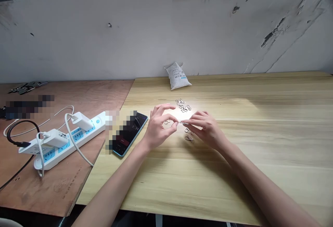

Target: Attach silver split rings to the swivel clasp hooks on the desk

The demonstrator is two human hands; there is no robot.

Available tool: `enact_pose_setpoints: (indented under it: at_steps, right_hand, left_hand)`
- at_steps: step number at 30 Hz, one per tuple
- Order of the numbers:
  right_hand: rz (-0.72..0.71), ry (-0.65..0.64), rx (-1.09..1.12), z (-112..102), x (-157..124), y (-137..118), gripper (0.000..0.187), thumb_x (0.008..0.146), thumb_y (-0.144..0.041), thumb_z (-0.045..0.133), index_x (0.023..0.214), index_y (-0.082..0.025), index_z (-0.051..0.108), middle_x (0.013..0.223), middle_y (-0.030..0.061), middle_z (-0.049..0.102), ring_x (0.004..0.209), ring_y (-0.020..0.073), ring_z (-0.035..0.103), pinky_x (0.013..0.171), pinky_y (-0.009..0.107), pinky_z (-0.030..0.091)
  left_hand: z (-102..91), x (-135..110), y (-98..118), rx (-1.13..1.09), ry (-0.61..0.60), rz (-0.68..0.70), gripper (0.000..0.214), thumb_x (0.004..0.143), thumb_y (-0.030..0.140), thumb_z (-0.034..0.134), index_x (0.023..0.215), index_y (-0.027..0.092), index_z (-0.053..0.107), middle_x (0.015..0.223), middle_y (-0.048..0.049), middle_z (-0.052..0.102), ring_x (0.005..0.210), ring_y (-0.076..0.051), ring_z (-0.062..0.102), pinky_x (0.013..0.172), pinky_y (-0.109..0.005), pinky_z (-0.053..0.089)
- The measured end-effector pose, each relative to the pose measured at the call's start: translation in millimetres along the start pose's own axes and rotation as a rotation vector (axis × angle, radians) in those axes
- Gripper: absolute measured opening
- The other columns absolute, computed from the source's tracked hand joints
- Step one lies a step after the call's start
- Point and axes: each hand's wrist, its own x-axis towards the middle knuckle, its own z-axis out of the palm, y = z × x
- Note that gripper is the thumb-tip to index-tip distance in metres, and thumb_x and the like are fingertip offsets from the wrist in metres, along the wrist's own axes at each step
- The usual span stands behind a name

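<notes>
My left hand (159, 124) and my right hand (205, 128) meet over the table, thumbs and fingertips pinched on a small silvery metal clasp piece (180, 123). Fingers cover most of it, so its exact shape is unclear. Just beyond the hands lies a loose pile of metal swivel clasps (182, 105). Beside my left fingertips are a few metal rings (167, 122). Under my right fingers rest more rings (187, 130), and a single swivel clasp (189, 139) lies nearer to me.
A phone (131, 133) lies left of my left hand. On the brown board (85, 185) sits a white power strip (78, 137) with chargers and cables. A grey plastic packet (178, 76) stands near the wall at the back of the wooden table (273, 143).
</notes>
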Motion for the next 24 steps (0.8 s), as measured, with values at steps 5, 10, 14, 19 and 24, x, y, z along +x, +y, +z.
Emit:
enact_pose_setpoints:
  at_steps: [5, 10, 14, 19, 24]
  right_hand:
    - [-0.064, -0.006, -0.119, -7, -1, 0, 0.025, 0.098, -0.027, 0.050, 0.109, -0.027, 0.073, 0.072, 0.0018, 0.068, 0.069, 0.0166, 0.052, 0.072, 0.032, 0.036]
    - [-0.091, -0.032, -0.212, -8, -1, -4, 0.028, 0.100, -0.026, 0.046, 0.113, -0.028, 0.071, 0.077, 0.0023, 0.069, 0.070, 0.0162, 0.052, 0.077, 0.033, 0.035]
    - [-0.115, -0.066, -0.323, -7, -1, -7, 0.029, 0.100, -0.025, 0.044, 0.110, -0.028, 0.071, 0.069, 0.0013, 0.065, 0.066, 0.0165, 0.048, 0.078, 0.032, 0.034]
    - [-0.160, -0.044, -0.443, -6, -1, -13, 0.031, 0.099, -0.020, 0.043, 0.113, -0.027, 0.069, 0.063, 0.0004, 0.062, 0.064, 0.0168, 0.046, 0.082, 0.034, 0.033]
    - [-0.152, -0.040, -0.433, -4, -2, -16, 0.030, 0.098, -0.017, 0.045, 0.112, -0.028, 0.069, 0.075, 0.0022, 0.067, 0.069, 0.0165, 0.050, 0.084, 0.034, 0.034]
  left_hand:
    - [-1.3, 0, -2, -0.014, -0.024, -0.028, 0.008, 0.084, 0.017, 0.065, 0.079, 0.023, 0.067, 0.125, -0.0013, 0.062, 0.125, -0.023, 0.048, 0.105, -0.045, 0.037]
    - [-1.1, -1, -2, 0.004, -0.099, -0.062, 0.009, 0.082, 0.016, 0.066, 0.076, 0.022, 0.066, 0.127, -0.0026, 0.061, 0.125, -0.025, 0.048, 0.105, -0.048, 0.037]
    - [0.3, -2, -4, 0.011, -0.124, -0.089, 0.009, 0.082, 0.016, 0.067, 0.075, 0.022, 0.066, 0.126, -0.0023, 0.061, 0.123, -0.024, 0.050, 0.105, -0.048, 0.037]
    - [1.0, -2, -7, -0.041, -0.132, -0.101, 0.010, 0.084, 0.016, 0.065, 0.076, 0.021, 0.066, 0.126, -0.0032, 0.060, 0.125, -0.024, 0.048, 0.106, -0.047, 0.038]
    - [1.4, -2, -8, -0.039, -0.127, -0.104, 0.009, 0.085, 0.017, 0.064, 0.076, 0.021, 0.065, 0.125, -0.0047, 0.060, 0.125, -0.025, 0.049, 0.105, -0.048, 0.039]
